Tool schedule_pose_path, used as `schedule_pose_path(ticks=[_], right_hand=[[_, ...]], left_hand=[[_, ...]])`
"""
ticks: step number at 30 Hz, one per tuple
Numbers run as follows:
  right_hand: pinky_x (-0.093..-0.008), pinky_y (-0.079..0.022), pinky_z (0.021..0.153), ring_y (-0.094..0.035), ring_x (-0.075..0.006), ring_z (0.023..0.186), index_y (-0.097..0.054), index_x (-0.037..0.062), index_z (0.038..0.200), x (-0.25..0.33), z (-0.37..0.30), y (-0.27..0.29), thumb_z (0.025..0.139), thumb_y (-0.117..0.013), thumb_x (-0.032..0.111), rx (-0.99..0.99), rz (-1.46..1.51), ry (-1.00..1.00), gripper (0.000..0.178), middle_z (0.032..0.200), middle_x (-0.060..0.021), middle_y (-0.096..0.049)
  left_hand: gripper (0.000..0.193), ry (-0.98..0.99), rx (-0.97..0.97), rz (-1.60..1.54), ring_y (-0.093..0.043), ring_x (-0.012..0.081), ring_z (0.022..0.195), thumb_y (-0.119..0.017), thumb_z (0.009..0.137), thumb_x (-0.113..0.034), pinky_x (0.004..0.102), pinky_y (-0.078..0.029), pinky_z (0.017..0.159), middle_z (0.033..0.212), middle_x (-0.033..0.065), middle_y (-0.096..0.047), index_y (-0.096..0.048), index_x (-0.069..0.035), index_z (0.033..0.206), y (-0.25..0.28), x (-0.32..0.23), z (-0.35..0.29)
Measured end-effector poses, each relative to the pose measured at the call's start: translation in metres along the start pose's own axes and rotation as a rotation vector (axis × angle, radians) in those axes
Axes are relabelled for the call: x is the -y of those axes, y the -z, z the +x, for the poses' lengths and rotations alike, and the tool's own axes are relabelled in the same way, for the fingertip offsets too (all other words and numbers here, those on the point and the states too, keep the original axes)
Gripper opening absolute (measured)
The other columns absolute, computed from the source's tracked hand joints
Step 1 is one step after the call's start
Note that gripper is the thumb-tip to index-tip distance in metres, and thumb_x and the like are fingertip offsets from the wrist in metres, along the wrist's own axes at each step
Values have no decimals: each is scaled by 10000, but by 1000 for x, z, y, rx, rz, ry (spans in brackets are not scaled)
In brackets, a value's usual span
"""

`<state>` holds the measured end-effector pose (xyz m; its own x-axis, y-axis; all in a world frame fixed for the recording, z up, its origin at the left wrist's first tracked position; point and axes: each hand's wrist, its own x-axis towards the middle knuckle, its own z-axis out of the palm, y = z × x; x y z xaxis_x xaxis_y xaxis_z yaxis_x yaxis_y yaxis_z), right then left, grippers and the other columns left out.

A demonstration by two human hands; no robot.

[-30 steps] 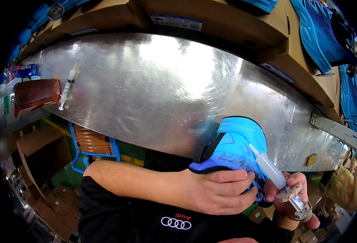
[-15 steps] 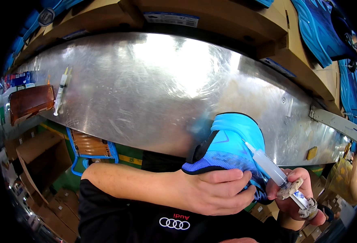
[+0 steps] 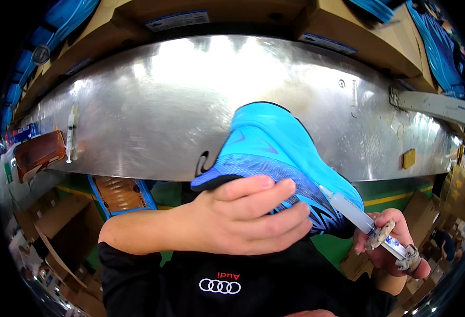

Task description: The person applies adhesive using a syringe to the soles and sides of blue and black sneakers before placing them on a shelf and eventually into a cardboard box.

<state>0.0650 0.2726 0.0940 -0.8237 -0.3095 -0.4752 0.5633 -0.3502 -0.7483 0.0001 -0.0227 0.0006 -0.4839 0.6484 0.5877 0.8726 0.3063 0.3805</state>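
Observation:
My left hand point(image 3: 253, 216) is wrapped around the upper of a bright blue and purple shoe point(image 3: 266, 132). The shoe lies tilted on its side, its thick light blue sole facing away and to the right, the heel toward the bench. In my right hand point(image 3: 396, 243) is a plastic syringe point(image 3: 351, 211), whose finger grip and plunger end are wrapped in grimy whitish material. My right thumb sits at the plunger end. The syringe's thin tip reaches the side of the shoe around where the upper meets the sole; exact contact is hard to make out.
A shiny metal bench point(image 3: 153, 121) stretches ahead. On its left lie a second syringe point(image 3: 70, 134) and a brown case point(image 3: 39, 156); on its right, a yellow block point(image 3: 409, 158) and a pale metal bar point(image 3: 443, 108). Cardboard boxes point(image 3: 264, 16) with blue shoes line the far side.
The shoe has shifted up and left in view, showing more of its side. The syringe tip now sits farther from the heel, toward the forefoot. The view has also turned slightly.

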Motion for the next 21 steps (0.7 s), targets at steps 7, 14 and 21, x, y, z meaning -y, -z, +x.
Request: schedule_pose_path(ticks=[7,14,21], right_hand=[[-368,-478,848,-613,-303,930,-401,-45,1248,-15,-25,36,514,-710,820,23,71,98,1176,1048,-197,-534],[-357,-481,830,-606,-294,927,-395,-45,1250,-42,-45,76,517,-749,780,44,149,207,1158,1041,-195,-541],[-346,-469,828,-596,-279,942,-381,-60,1246,-68,-55,98,542,-743,773,41,176,286,1149,1014,-185,-554]], left_hand=[[341,-19,116,46,-516,269,1166,-661,754,-99,415,-309,1058,1171,-8,-592,-678,-242,1063,-2,-2,5],[305,12,193,110,-507,242,1179,-670,786,-158,391,-331,1025,1178,-21,-603,-666,-232,1082,-12,-2,13],[391,32,219,119,-498,296,1169,-643,717,-64,415,-357,937,1176,20,-595,-676,-203,1081,-20,-2,13]])
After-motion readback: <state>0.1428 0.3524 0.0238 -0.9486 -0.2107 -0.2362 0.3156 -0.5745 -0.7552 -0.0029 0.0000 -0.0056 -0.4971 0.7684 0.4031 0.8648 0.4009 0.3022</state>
